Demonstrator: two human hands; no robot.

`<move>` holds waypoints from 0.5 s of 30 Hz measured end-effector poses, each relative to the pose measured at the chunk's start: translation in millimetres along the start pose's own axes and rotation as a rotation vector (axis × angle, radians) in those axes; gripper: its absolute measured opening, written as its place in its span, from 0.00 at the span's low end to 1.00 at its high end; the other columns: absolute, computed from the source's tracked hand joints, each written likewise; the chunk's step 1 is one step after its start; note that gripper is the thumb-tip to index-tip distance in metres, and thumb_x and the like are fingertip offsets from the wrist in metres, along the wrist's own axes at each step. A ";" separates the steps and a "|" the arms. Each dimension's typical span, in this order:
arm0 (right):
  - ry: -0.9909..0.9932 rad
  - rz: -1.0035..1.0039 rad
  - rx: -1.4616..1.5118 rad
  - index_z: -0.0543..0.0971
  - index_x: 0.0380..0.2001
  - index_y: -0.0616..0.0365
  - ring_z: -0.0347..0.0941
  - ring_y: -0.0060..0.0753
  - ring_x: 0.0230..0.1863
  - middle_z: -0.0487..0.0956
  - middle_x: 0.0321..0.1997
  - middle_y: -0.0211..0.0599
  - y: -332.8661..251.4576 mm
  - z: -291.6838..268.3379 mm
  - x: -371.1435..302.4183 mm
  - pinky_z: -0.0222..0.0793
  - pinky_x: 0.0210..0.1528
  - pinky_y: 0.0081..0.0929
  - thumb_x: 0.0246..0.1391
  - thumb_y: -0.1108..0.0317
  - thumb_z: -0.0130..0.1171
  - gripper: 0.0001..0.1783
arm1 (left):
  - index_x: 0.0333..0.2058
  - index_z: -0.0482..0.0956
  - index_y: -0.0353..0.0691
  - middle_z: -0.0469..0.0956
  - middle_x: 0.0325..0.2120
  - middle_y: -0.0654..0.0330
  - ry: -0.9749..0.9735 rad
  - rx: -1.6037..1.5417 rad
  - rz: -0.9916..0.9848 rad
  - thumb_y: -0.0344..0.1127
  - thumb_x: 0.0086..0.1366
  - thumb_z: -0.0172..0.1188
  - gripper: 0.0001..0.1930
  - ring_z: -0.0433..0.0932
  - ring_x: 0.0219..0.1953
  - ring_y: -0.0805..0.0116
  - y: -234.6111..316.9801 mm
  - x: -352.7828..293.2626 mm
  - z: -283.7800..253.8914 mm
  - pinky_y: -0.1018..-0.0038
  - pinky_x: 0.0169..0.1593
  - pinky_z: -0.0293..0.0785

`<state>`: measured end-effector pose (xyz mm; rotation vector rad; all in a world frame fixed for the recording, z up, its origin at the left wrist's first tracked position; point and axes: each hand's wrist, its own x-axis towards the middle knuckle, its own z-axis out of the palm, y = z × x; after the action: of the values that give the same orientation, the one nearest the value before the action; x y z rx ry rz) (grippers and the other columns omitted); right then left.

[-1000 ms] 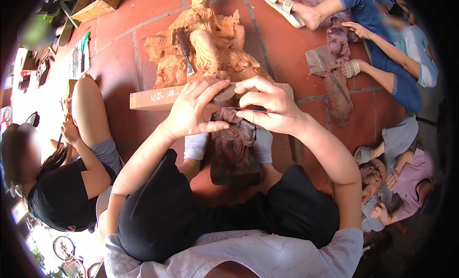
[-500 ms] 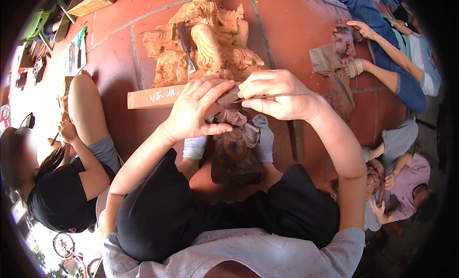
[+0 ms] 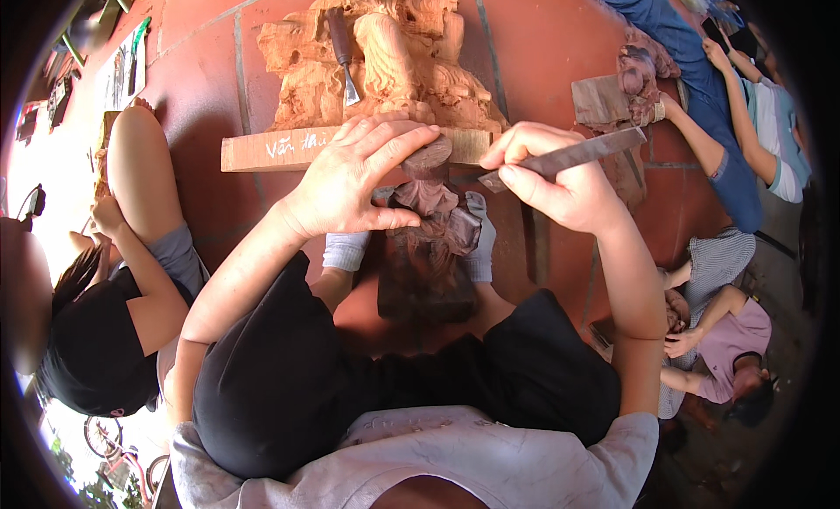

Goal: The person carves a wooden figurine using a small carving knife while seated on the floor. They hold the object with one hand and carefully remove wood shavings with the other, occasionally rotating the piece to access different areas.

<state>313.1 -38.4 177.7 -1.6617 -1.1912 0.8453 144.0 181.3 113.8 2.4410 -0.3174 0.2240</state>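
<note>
A dark brown wood carving stands between my feet, with a round top and a square base. My left hand curls round its upper part, fingers over the far side and thumb on the near side. To the right, apart from the carving, my right hand is closed on a flat dark carving blade. Its tip points left, toward the carving's top. Beyond my hands a large light-wood carving rests on a board with white writing. A wood-handled chisel lies on that carving.
Red floor tiles surround the work. A person in black sits on the left. Other people sit on the right, one beside a dark carving and a wood block. A dark bar lies by my right foot.
My right hand has drawn away from the carving's top to the right, and the blade now shows broadside. My left hand keeps its hold. The view has shifted slightly.
</note>
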 end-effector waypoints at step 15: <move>-0.102 0.023 -0.193 0.75 0.25 0.62 0.73 0.34 0.37 0.75 0.36 0.39 -15.9 28.9 -21.9 0.69 0.41 0.31 0.53 0.70 0.62 0.08 | 0.63 0.64 0.44 0.72 0.53 0.54 0.033 -0.012 0.012 0.59 0.47 0.69 0.47 0.69 0.57 0.50 -1.4 -3.0 1.1 0.57 0.60 0.66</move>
<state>275.2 -49.3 182.5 -1.8077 -1.3618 0.8599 141.6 182.2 111.4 2.4219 -0.3179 0.2673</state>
